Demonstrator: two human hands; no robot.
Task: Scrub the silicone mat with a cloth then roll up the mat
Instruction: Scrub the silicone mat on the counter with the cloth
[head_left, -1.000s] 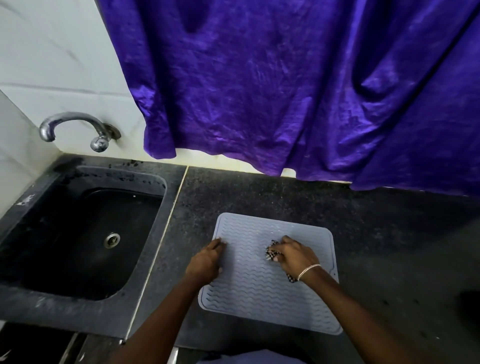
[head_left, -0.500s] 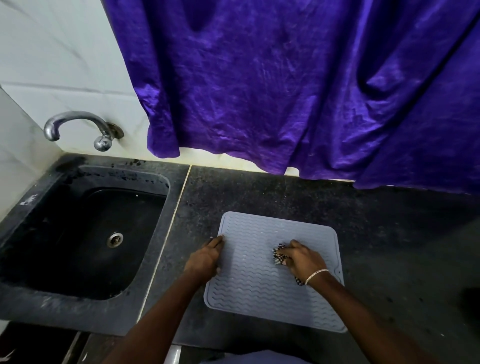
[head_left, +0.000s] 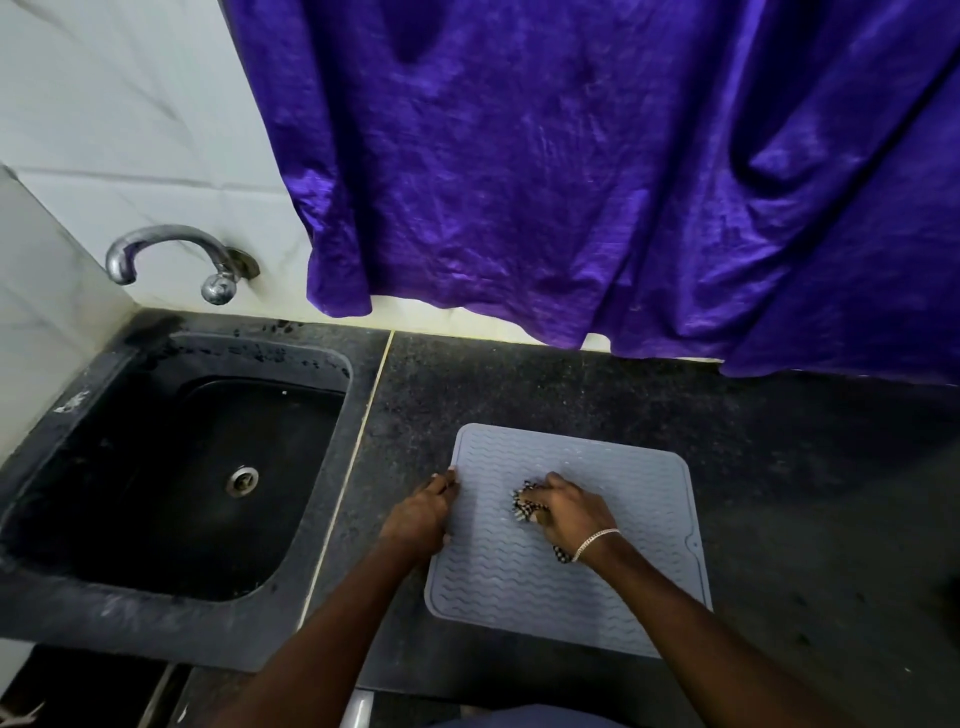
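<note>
A grey silicone mat (head_left: 613, 467) with wavy ridges lies flat on the dark stone counter. My right hand (head_left: 571, 512) presses a bunched black-and-white checked cloth (head_left: 523, 503) onto the middle of the mat; most of the cloth is hidden under the palm, with a scrap showing by the wrist. My left hand (head_left: 422, 514) rests on the mat's left edge, fingers curled down onto it, pinning it to the counter.
A black sink (head_left: 171, 483) with a steel drain sits to the left, a chrome tap (head_left: 171, 249) on the white tiled wall above it. A purple curtain (head_left: 597, 182) hangs behind the counter (head_left: 805, 493). The counter's front edge lies just below the mat.
My right hand with the cloth has shifted slightly across the mat's middle. The left hand stays on the left edge. The view has shifted a little.
</note>
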